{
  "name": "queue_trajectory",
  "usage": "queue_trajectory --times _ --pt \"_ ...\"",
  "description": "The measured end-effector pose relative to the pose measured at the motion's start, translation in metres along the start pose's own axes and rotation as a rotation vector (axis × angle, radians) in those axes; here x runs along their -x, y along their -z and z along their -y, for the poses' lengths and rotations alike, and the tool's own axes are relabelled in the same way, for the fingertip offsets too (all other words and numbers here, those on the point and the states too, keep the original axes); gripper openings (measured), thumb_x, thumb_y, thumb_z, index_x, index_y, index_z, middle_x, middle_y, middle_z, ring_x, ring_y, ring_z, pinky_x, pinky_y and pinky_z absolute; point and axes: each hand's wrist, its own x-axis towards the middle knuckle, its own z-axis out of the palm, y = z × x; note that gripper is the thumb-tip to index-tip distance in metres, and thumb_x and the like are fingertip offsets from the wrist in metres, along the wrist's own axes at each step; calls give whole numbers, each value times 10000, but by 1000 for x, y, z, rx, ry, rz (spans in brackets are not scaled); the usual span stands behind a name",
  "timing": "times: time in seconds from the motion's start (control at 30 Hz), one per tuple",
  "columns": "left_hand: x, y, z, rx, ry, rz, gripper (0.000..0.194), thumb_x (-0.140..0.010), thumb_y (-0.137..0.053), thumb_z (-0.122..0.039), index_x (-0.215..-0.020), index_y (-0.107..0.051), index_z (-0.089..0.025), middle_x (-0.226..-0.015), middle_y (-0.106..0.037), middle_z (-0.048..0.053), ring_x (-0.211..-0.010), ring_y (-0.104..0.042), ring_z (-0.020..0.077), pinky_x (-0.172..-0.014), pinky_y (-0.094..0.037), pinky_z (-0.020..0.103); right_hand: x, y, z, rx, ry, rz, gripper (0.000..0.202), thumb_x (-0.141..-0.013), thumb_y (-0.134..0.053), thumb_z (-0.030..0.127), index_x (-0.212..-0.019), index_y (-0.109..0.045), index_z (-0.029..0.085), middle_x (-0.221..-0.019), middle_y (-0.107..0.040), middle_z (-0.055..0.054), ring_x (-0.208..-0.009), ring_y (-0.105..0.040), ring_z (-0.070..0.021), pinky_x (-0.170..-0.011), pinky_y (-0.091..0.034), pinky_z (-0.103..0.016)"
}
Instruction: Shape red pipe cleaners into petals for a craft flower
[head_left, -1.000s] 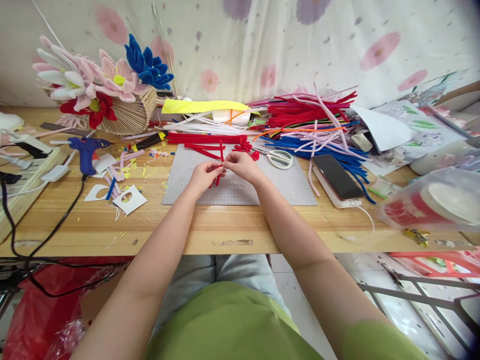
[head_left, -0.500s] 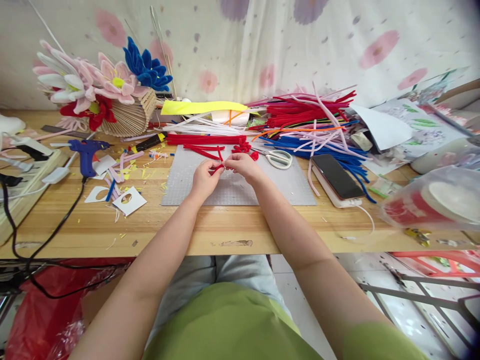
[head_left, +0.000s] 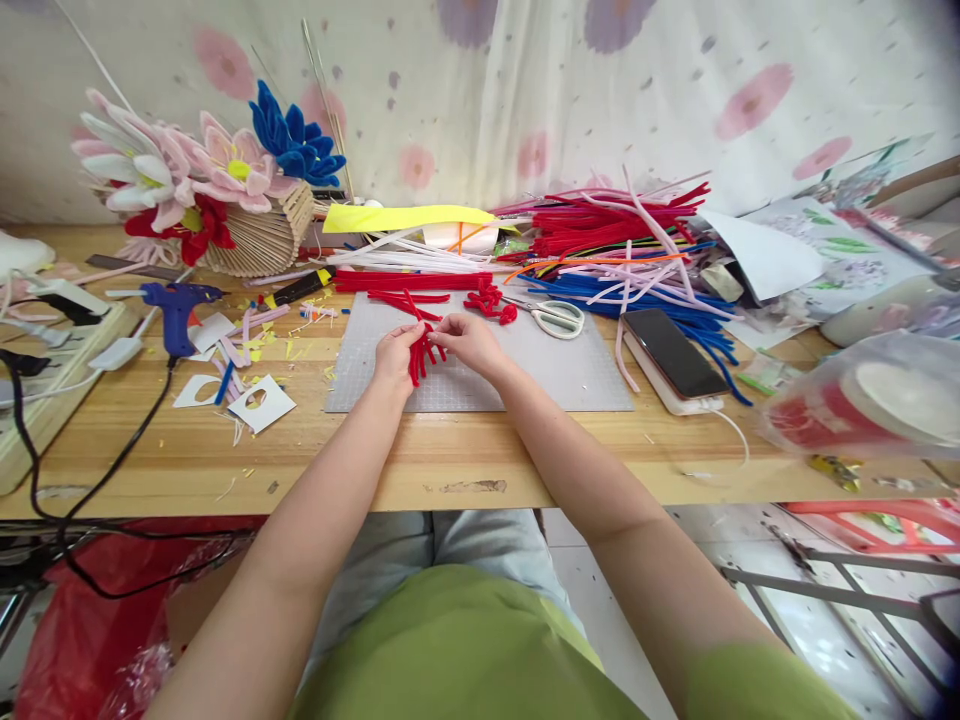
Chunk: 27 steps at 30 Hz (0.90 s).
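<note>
Between my hands is a small cluster of red pipe cleaners [head_left: 420,368], its several short ends fanning down toward me. My left hand [head_left: 396,352] is closed around the cluster's left side. The fingertips of my right hand [head_left: 466,340] pinch at its right side. Both hands are just above the grey cutting mat [head_left: 495,395]. Behind them, more red pipe cleaners [head_left: 409,281] lie in a bundle, with a few curled red pieces [head_left: 487,299] at its right. White-handled scissors [head_left: 557,319] rest on the mat, apart from my right hand.
On the left are a blue glue gun [head_left: 177,315], a power strip [head_left: 56,380] and fuzzy flowers [head_left: 225,170]. A heap of coloured pipe cleaners [head_left: 615,235] fills the back right. Nearer stand a phone [head_left: 675,352] and a bagged cup [head_left: 862,400].
Both hands have shifted slightly left. The red cluster has turned so its ends now fan downward in view, where before it was mostly hidden by my fingers.
</note>
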Motion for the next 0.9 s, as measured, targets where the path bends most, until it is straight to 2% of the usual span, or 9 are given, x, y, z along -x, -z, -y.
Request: queue_trajectory --times 0.13,0.37,0.5,0.63,0.77,0.9 --pt "-4 3 0 85 33 28 158 -710 -676 -119 -601 -563 -136 -541 -606 -13 -492 -569 76 -561 -476 204 -3 -16 -8 -117 11 -64 156 -717 -621 294 -695 -534 167 -549 -548 51 -505 -504 -87 -530 -394 -215" --pt "-5 5 4 115 -11 19 167 -654 -725 -133 -607 -565 -136 -579 -623 -12 -517 -576 82 -569 -465 214 0 -26 1 -463 -206 8 88 -657 -656 155 -659 -569 141 -553 -579 39 -508 -548 -90 -559 -481 -242" --pt "-4 5 6 106 -17 44 145 -644 -733 -164 -654 -592 -132 -591 -623 -14 -514 -567 77 -544 -445 205 2 -31 0 -513 -175 58 94 -642 -671 157 -727 -642 128 -614 -618 26 -557 -562 -85 -605 -493 -239" --pt "-3 4 5 72 -20 44 144 -664 -717 -189 -665 -584 -134 -560 -599 -23 -483 -544 74 -516 -423 204 0 -33 -6 -502 -120 84 59 -657 -650 160 -702 -637 124 -604 -600 30 -547 -529 -72 -582 -456 -218" --pt "-3 3 5 62 -118 -19 201 -649 -730 -178 -615 -534 -147 -563 -588 -34 -505 -546 69 -565 -429 206 3 -35 -7 -431 -79 94 86 -688 -641 211 -703 -628 127 -599 -568 35 -524 -473 -64 -548 -398 -211" --pt "-4 4 9 60 -189 -8 255 -616 -757 -191 -593 -506 -152 -557 -574 -45 -507 -527 57 -562 -416 190 8 -37 -3 -536 -117 136 118 -693 -642 239 -742 -634 131 -627 -570 35 -569 -490 -71 -588 -410 -216"
